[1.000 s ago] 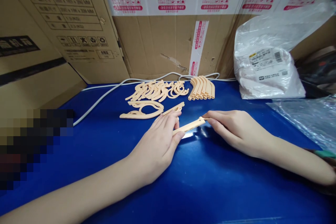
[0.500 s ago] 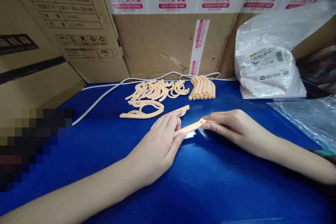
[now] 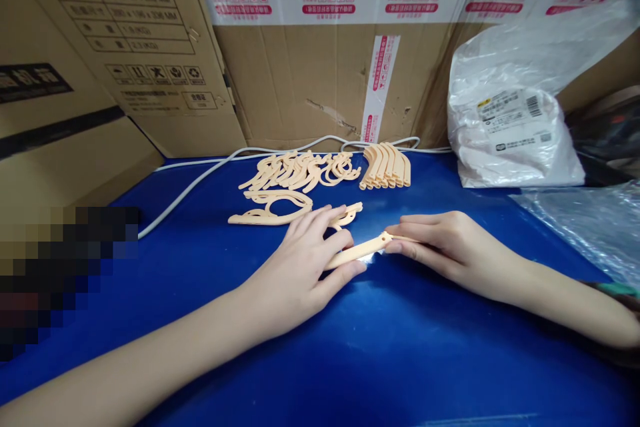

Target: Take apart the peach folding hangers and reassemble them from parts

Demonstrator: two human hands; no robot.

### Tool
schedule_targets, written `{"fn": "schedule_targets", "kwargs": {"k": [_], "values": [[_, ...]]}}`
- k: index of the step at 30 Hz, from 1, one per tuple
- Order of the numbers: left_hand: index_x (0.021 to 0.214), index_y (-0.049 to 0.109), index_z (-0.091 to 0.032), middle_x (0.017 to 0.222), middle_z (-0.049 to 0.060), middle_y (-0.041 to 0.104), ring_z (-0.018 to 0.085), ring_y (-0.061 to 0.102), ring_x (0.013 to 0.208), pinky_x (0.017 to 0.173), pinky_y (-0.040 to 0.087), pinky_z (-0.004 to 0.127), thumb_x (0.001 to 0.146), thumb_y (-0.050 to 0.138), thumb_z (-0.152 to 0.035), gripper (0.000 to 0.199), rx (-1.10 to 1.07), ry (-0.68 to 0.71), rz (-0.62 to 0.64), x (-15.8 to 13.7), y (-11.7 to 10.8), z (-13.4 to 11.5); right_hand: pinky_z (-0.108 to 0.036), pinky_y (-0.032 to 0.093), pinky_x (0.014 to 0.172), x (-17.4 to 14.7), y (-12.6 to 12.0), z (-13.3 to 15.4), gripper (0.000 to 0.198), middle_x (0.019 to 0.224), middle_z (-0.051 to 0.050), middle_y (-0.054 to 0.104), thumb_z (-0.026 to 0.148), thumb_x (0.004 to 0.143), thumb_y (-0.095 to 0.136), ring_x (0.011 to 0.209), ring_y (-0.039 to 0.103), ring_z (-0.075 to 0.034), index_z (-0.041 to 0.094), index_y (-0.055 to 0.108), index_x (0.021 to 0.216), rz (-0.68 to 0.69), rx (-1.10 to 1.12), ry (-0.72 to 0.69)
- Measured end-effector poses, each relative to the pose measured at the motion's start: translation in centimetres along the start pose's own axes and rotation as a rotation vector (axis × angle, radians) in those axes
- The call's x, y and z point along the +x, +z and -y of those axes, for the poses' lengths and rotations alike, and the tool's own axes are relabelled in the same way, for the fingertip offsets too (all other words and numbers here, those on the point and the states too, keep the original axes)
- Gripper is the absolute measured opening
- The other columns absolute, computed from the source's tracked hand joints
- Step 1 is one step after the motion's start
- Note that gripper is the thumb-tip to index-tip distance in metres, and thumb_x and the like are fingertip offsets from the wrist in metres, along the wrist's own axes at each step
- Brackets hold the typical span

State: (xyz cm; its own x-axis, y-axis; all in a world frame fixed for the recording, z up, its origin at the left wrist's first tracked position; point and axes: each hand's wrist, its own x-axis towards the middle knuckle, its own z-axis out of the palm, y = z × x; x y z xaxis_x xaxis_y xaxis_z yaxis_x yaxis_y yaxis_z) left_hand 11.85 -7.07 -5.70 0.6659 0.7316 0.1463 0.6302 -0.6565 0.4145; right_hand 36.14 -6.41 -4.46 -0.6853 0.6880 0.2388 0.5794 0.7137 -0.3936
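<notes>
A beige plastic folding clothes hanger (image 3: 357,252) is stretched between my two hands, low over the blue table. My left hand (image 3: 313,260) is wrapped round its left arm, thumb beneath and fingers curled above. My right hand (image 3: 445,243) pinches a thin part just right of the jointed end with a small hole. Behind my left fingers lies another beige hanger piece (image 3: 354,208), partly hidden by them. A folded hanger (image 3: 280,210) rests farther left, with its two arms and curved hook showing.
Loose curved hooks (image 3: 295,170) lie heaped at the back, beside a neat row of hanger arms (image 3: 386,167). A white cable (image 3: 185,203) runs along cardboard boxes (image 3: 310,80). To the right are a white plastic bag (image 3: 515,140) and clear plastic film (image 3: 580,227).
My left fingers have spread a little and the thumb has slid forward along the hanger. The held hanger and my right hand have dropped slightly.
</notes>
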Motion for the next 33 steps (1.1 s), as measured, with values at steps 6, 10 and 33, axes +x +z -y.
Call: {"fn": "schedule_targets", "kwargs": {"k": [6,10,33], "values": [[0.098,0.062,-0.021,0.147,0.008,0.041,0.025,0.032,0.138,0.112,0.030,0.047,0.100,0.036,-0.042,0.034,-0.018,0.027,0.035,0.06,-0.03,0.05,-0.022,0.043,0.059,-0.06,0.17,0.07,0.030,0.077,-0.004,0.064,0.032,0.100,0.040,0.065,0.061,-0.013,0.017,0.066,0.099,-0.002,-0.026,-0.025],[0.094,0.062,-0.021,0.144,0.007,0.045,0.025,0.035,0.136,0.111,0.033,0.047,0.100,0.034,-0.040,0.034,-0.009,0.027,0.026,0.02,0.03,0.02,-0.022,0.041,0.057,-0.13,0.42,0.05,0.029,0.073,-0.003,0.061,0.030,0.099,0.043,0.061,0.058,-0.011,0.016,0.067,0.096,-0.004,-0.063,-0.041],[0.109,0.064,-0.022,0.145,0.006,0.045,0.024,0.037,0.135,0.111,0.032,0.046,0.100,0.034,-0.038,0.034,-0.005,0.054,0.014,-0.08,0.15,0.19,-0.024,0.043,0.056,-0.50,1.00,0.08,0.031,0.072,-0.003,0.064,0.028,0.100,0.041,0.061,0.061,-0.012,0.014,0.068,0.105,-0.203,-0.544,-0.261]]}}
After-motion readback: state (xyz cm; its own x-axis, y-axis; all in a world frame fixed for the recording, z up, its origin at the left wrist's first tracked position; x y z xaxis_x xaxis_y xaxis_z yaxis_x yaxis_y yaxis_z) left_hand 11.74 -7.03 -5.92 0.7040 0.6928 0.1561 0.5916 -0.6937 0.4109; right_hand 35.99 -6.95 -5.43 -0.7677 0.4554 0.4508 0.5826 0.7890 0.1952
